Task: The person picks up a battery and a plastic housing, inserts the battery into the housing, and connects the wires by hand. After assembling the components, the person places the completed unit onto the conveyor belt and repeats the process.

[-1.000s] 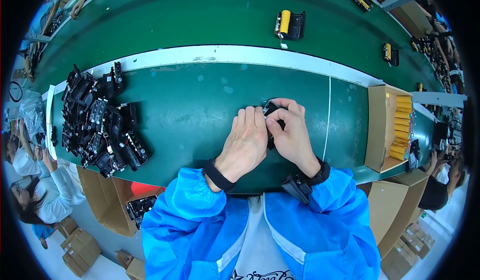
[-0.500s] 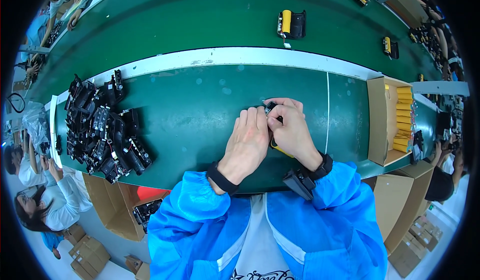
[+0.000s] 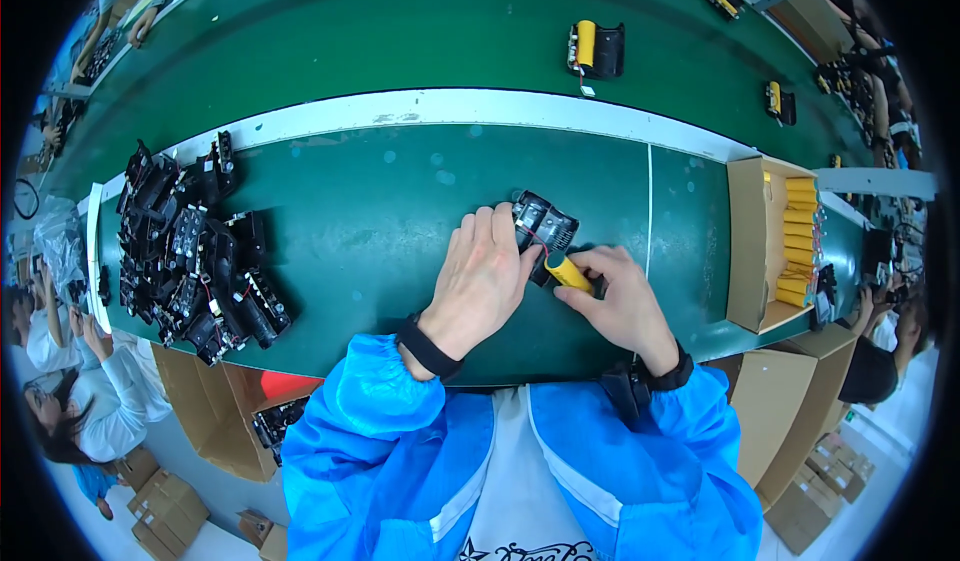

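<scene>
A black plastic housing [image 3: 545, 223] lies on the green bench in front of me, its open side with ribs and small parts facing up. My left hand [image 3: 480, 279] grips its left edge, fingers together along the side and thumb at the near end. Between the thumb and fingers of my right hand [image 3: 622, 301] is a yellow cylindrical battery [image 3: 568, 272], tilted, with its far end at the near edge of the housing. A thin red wire shows beside my left thumb; where it ends is hidden.
Piled at the left are several black housings [image 3: 190, 251]. A cardboard box [image 3: 750, 246] of yellow batteries [image 3: 798, 241] stands at the right. Beyond the white rail [image 3: 420, 107], a housing with a battery [image 3: 597, 49] sits on a green belt. Other people work at both sides.
My right hand has moved right and toward me, now with the yellow battery in plain view. The housing, largely covered by both hands before, now shows between them.
</scene>
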Available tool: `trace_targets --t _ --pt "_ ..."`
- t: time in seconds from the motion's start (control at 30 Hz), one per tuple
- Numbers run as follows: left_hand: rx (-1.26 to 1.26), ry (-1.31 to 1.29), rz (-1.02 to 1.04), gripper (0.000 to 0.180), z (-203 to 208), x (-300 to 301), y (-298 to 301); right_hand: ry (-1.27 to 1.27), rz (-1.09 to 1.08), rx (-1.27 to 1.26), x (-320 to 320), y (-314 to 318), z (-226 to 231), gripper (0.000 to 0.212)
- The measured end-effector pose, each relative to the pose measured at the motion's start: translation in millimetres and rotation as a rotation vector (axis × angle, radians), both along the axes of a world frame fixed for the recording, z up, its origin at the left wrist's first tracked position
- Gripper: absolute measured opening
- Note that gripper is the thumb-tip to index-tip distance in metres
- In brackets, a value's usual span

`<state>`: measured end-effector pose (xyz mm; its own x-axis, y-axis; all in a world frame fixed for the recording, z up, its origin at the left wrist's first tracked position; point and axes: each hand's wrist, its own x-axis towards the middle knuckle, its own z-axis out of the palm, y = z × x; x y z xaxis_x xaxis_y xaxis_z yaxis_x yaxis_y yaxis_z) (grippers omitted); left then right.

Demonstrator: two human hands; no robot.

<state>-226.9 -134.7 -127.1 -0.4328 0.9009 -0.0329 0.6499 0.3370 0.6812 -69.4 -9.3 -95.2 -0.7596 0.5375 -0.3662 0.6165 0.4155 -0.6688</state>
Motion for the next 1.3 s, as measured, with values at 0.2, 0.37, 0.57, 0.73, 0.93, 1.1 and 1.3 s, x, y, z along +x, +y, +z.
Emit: trace_targets --t 0.2,0.37,0.57,0.73,0.93,1.1,1.3 --pt "-0.014 0.125 0.033 0.049 2 14 9 0.085 -0.036 0.664 -11 10 -8 0.041" --pt "-0.020 0.090 0.134 0.046 0 19 17 0.338 -0.109 0.295 -18 10 -14 0.038" --pt "-0.031 0.056 0.257 0.038 -1 20 17 0.368 -0.006 0.352 -16 8 -21 0.036" --pt "-0.049 0.049 0.314 0.039 -2 23 16 0.518 0.029 0.328 -30 -12 -21 0.033" --pt "0.088 -0.134 0.101 0.048 -4 0 -17 0.435 0.077 0.382 -40 -22 -23 0.031" --pt "0.084 -0.129 0.064 0.049 12 -7 -25 0.308 0.097 0.485 -51 -25 -12 0.031" --pt "0.113 -0.041 -0.021 0.044 -1 -13 -26 0.251 0.081 0.440 -57 -25 -6 0.033"
